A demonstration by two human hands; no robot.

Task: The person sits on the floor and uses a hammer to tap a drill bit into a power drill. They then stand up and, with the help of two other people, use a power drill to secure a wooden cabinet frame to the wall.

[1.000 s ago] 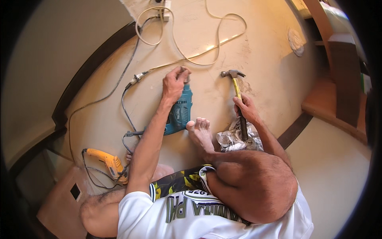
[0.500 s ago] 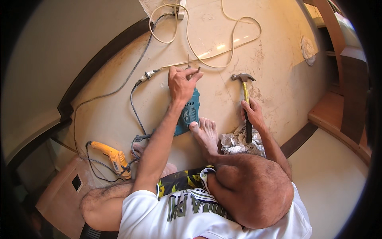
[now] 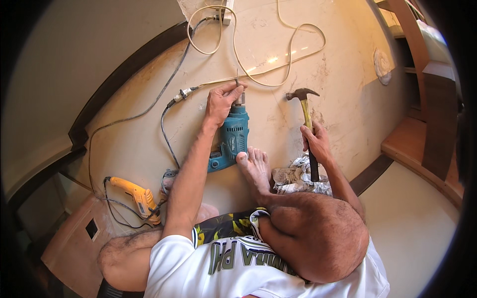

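My left hand (image 3: 224, 103) is closed in a pinch at the front of a teal power drill (image 3: 235, 133), by its metal chuck (image 3: 240, 101). A thin bit (image 3: 237, 74) points away from me past my fingertips; what the fingers pinch is hidden. The drill lies on its side on the floor, against the toes of my bare foot (image 3: 256, 171). In my right hand (image 3: 317, 141) is a claw hammer (image 3: 307, 114), gripped by its yellow and black handle, head pointing away. The handle's end is over crumpled paper (image 3: 298, 178).
A yellow power tool (image 3: 136, 196) lies at the left with its cord. A pale extension cord (image 3: 289, 54) loops across the floor and joins a dark cord at a connector (image 3: 184, 93). A wooden board (image 3: 79, 243) sits lower left; wooden shelving (image 3: 420, 114) stands at the right.
My left hand has drawn back slightly, and its fingers have come to the chuck, with the small dark piece no longer clear. The hammer head has shifted slightly left and tilted.
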